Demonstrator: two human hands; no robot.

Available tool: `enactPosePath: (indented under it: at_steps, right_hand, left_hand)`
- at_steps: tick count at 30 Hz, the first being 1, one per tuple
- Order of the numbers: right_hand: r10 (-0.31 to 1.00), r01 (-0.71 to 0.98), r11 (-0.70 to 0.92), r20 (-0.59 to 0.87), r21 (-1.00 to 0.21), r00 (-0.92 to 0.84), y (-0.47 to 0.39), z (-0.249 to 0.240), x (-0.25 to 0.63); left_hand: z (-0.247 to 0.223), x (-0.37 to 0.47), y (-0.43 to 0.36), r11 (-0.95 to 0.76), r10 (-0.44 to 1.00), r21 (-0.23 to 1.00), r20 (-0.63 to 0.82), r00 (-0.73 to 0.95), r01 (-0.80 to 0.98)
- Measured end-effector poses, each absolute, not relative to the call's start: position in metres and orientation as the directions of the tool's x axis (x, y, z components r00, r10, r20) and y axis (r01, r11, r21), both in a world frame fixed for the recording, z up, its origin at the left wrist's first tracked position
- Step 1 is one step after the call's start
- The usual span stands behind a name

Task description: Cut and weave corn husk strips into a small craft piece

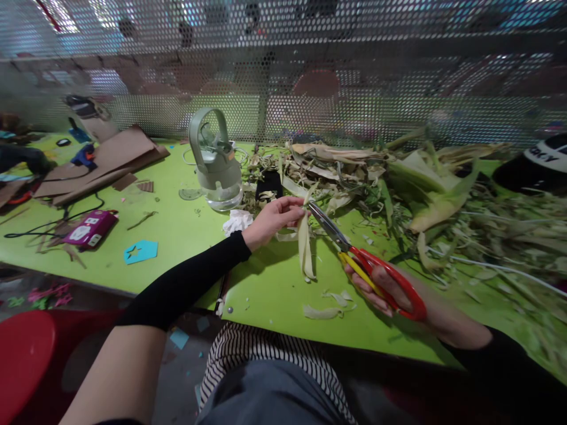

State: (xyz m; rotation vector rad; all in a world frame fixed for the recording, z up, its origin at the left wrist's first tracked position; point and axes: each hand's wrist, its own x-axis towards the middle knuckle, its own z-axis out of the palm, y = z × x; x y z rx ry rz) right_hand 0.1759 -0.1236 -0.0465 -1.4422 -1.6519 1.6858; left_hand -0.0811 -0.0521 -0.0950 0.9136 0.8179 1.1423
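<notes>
My left hand (277, 219) pinches a pale strip of corn husk (305, 248), which hangs down over the green table. Red and yellow scissors (394, 284) are gripped in my right hand (370, 289). Their metal blades point up and left, with the tips at the husk beside my left fingertips. Whether the blades have cut into it, I cannot tell. Several small husk scraps (328, 310) lie on the table below. Behind my hands spreads a heap of dry husk strips (336, 162), with a larger green-yellow husk (429, 189) at its right.
A pale green water bottle (217, 171) stands beyond my left hand, near a crumpled tissue (238, 221). Further left are a purple box (91, 228), a blue paper tag (140, 252) and brown cardboard (110, 159). A perforated metal screen (266, 77) borders the table's back. A red stool (26, 354) stands lower left.
</notes>
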Motion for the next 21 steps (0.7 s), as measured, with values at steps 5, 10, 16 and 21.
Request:
enactPosePath:
  at_steps: [5, 10, 16, 21]
  right_hand:
    - [0.818, 0.340, -0.245, -0.382, -0.908, -0.430, -0.122, -0.053, 0.175]
    - [0.822, 0.377, -0.224, -0.382, -0.899, -0.422, -0.118, -0.057, 0.175]
    - [0.823, 0.424, -0.237, -0.412, -0.874, -0.390, -0.119, -0.051, 0.172]
    - [0.817, 0.431, -0.253, -0.430, -0.866, -0.385, -0.119, -0.051, 0.171]
  left_hand:
    - [-0.094, -0.081, -0.052, 0.156, 0.974, 0.910, -0.078, 0.213, -0.383]
    - [-0.090, -0.081, -0.054, 0.165, 0.974, 0.914, -0.090, 0.209, -0.372]
    - [-0.086, -0.078, -0.056, 0.196, 0.971, 0.920, -0.135, 0.195, -0.339]
    - [-0.086, -0.077, -0.056, 0.182, 0.974, 0.934, -0.128, 0.186, -0.309]
